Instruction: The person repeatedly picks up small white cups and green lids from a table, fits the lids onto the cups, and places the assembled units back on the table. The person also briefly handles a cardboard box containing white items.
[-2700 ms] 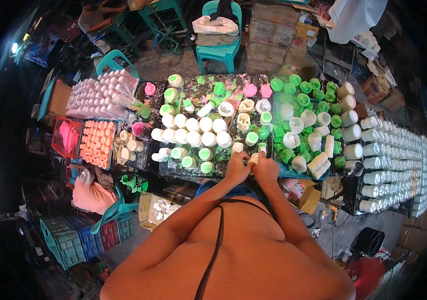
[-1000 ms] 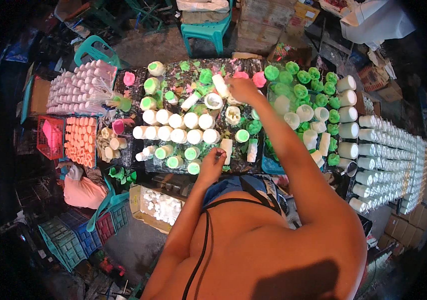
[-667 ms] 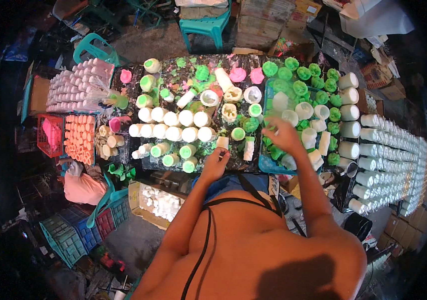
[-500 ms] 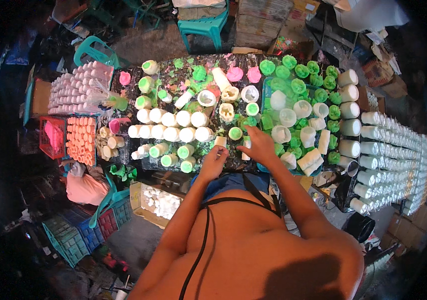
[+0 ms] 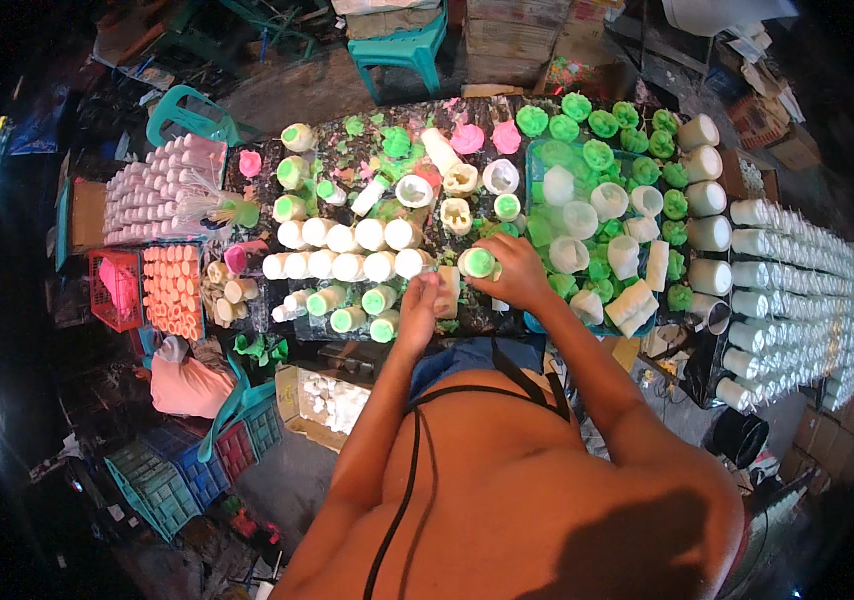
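Near the front edge of the table, my right hand is wrapped round a short cream cylinder with a bright green top. Just left of it, my left hand has its fingers pinched together. Their tips meet the edge of a pale cream block; whatever they grip is too small to make out. Two rows of white cylinders lie left of my hands, with several green-topped cylinders below them. A cream mould-like piece with a hollow stands beyond my hands.
At right, a teal tray holds translucent cups and green crumpled pieces. Rows of white cylinders stand past it. Pink-white pieces and orange rings fill the left. A box of white pieces sits below the table.
My right hand has closed round the green-topped cylinder; before, it was just right of it with fingers apart. My left hand has shifted slightly up, still pinched beside the cream block.
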Demonstrator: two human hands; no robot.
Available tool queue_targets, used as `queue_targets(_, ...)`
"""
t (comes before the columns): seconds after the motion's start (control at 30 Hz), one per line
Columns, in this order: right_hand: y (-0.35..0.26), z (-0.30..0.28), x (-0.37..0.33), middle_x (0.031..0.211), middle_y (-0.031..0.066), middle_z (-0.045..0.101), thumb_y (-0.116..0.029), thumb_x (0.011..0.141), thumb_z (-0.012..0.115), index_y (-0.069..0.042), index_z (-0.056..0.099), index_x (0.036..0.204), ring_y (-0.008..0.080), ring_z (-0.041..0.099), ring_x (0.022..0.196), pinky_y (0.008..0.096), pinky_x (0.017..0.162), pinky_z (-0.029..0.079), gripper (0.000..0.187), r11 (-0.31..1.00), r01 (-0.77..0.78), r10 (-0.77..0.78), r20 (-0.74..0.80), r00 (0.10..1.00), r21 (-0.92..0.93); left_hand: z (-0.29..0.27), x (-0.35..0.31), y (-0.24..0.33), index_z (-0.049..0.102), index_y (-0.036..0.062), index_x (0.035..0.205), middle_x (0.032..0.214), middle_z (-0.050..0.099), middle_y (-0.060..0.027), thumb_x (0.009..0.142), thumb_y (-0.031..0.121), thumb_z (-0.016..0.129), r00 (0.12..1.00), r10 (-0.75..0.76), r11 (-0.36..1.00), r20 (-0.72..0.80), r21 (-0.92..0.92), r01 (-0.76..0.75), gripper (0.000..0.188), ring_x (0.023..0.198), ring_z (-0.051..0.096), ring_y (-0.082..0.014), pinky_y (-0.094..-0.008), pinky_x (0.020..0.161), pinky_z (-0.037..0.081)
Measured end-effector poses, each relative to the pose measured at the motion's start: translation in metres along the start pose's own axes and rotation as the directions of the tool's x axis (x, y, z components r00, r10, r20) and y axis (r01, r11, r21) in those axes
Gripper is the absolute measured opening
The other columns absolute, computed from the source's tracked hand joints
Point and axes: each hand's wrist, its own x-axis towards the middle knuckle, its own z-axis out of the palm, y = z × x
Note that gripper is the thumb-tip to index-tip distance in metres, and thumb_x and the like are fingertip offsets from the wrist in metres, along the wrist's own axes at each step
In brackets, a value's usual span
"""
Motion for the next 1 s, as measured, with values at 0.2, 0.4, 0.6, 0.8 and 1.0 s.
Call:
queue_targets(0.2,-0.065,-0.045,0.02,0.109,0.0134,0.064,-0.025,0.071,0.085,-0.005,0.065,0.118,0.0346,0.059,0.106,0.0434,0.093,0.046,0.055,0.948,-0.052,0.01,0.135,0.991,0.315,0.021,-0.006,0.061,0.04,0.0129,0.149,0.144,0.051,-0.0093,0.104,0.064,0.031,0.92,-0.072,0.923,0.385,-0.324,0.207,0.069,0.132,0.051,-0.0264,-0.0479,0.099,0.047)
queue_targets(0.4,-0.075,-0.008,0.0,0.139,0.0172,0.05,-0.031,0.093,0.068,-0.004,0.046,0.144,0.0317,0.043,0.135,0.0421,0.114,0.031,0.061,0.687,-0.221,0.289,0.018,0.957,0.692,0.044,-0.009,0.091,0.044,0.0113,0.146,0.136,0.058,-0.013,0.105,0.06,0.029,0.935,-0.053,0.875,0.35,-0.434,0.212,0.065,0.126,0.056,-0.0307,-0.0494,0.099,0.048)
queue_targets(0.6,-0.075,0.009,-0.001,0.148,0.0133,0.044,-0.049,0.107,0.037,-0.009,0.032,0.156,0.0244,0.041,0.137,0.0387,0.115,0.029,0.063,0.432,-0.331,0.425,0.134,0.895,0.839,0.062,-0.019,0.094,0.041,0.0129,0.148,0.145,0.051,-0.0117,0.1,0.071,0.027,0.942,-0.052,0.94,0.332,-0.302,0.158,0.077,0.129,0.053,-0.0301,-0.0513,0.104,0.042)
queue_targets(0.8,-0.076,0.004,-0.009,0.159,0.0197,0.031,-0.049,0.106,0.034,-0.006,0.028,0.158,0.0318,0.027,0.148,0.0414,0.121,0.018,0.068,0.414,-0.28,0.421,0.09,0.902,0.866,0.064,-0.02,0.099,0.038,0.0135,0.151,0.148,0.048,-0.0112,0.1,0.073,0.026,0.916,-0.044,0.964,0.398,-0.224,0.144,0.079,0.131,0.051,-0.0297,-0.0504,0.103,0.043)
queue_targets(1.0,-0.073,-0.005,-0.01,0.152,0.0164,0.038,-0.051,0.106,0.032,-0.007,0.027,0.157,0.0279,0.036,0.141,0.0389,0.117,0.025,0.068,0.518,-0.259,0.393,0.042,0.918,0.815,0.06,-0.012,0.089,0.037,0.0145,0.152,0.149,0.048,-0.0102,0.1,0.073,0.026,0.892,0.025,0.965,0.452,-0.244,0.096,0.079,0.133,0.049,-0.0288,-0.0489,0.104,0.041)
